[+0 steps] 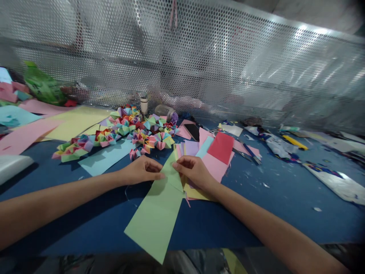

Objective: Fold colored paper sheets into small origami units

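One perforated metal screen (196,64) fills the upper half of the frame, and a blue table (85,217) spans the lower half. At center, slanting toward the bottom, lies a green paper strip (156,217), its upper end overlapped by a narrower layer and its lowest corner reaching past the table's near edge. The left hand (144,170) pinches the strip's left side, thumb and fingers bent and nearly together. The right hand (194,169) grips the opposite side near the upper end, thumb tip close to the curled forefinger.

Behind the hands, left of center, clusters of folded multicolored paper (134,123) are heaped. A yellow sheet (76,120) lies at middle left, and a light blue sheet (110,156) sits nearer the left wrist. Just beyond the right hand is a pile of colored paper (218,167), topped by a red piece (221,146). A green bottle (44,85) leans at upper left. Smaller still are a jar on its side (165,111) near center, a yellow-handled tool (295,142) at right and a small white container (144,106).
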Demonstrator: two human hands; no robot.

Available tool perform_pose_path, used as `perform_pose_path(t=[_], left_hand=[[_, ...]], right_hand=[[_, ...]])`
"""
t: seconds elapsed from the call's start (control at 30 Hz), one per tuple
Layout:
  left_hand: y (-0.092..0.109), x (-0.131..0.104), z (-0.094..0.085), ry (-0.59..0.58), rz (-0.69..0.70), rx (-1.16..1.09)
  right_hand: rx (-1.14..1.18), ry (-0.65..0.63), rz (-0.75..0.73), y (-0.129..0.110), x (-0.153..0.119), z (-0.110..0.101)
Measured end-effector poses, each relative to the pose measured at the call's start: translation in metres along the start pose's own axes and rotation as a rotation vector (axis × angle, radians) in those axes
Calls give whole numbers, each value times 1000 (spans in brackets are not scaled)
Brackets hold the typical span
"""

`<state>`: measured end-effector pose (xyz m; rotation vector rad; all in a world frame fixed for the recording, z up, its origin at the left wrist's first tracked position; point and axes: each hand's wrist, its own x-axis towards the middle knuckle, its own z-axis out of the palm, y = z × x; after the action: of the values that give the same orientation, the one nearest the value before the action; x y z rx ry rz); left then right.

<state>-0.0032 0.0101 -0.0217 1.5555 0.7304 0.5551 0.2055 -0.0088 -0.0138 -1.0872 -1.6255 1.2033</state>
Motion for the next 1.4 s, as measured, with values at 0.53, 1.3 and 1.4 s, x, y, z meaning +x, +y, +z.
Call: perform_pose_path(t=[0.53, 1.3, 1.4], left_hand=[[4, -4, 4, -85, 12, 10], [5, -4, 4, -75, 32, 134], [4, -5, 4, -76, 41, 118]], right_hand=[[82, 104, -18, 5, 5, -3], [85, 231, -38, -1, 3, -1], [124, 251, -25, -2, 3, -1]])
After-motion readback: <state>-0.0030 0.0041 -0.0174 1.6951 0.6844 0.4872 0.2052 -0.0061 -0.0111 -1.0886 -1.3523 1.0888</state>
